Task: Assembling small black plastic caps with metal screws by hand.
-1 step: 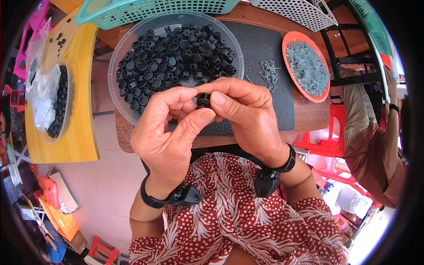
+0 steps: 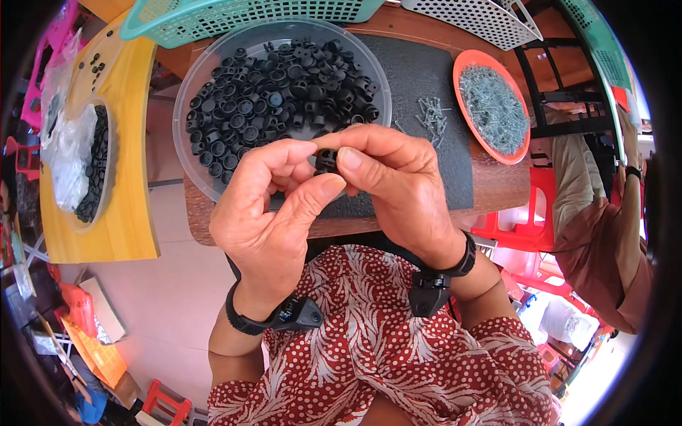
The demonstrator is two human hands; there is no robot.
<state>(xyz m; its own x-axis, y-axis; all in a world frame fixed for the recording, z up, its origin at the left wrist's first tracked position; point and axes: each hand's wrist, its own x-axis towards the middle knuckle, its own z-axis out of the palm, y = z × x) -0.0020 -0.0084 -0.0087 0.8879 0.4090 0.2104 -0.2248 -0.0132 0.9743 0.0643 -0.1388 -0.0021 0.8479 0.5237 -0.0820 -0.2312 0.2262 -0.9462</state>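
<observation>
Between the fingertips of my left hand [image 2: 266, 213] and my right hand [image 2: 401, 188] is a small black round plastic part [image 2: 326, 161]. Both thumbs and forefingers are pinched on it from either side, and the fingers cover much of it. Just beyond my hands stands a wide clear plastic tub [image 2: 183, 142] holding many similar black plastic parts [image 2: 277, 92]. A small pile of screws [image 2: 433, 117] lies on a black mat [image 2: 408, 67] to the right of the tub. Farther right, an orange plate [image 2: 462, 99] is heaped with more screws [image 2: 495, 108].
Teal [image 2: 249, 20] and white [image 2: 476, 21] baskets stand along the far side. On a yellow table [image 2: 135, 163] at the left sit another tub of black parts [image 2: 96, 170] and a plastic bag [image 2: 71, 156]. A person [image 2: 600, 241] is at the right, by a red stool [image 2: 526, 220].
</observation>
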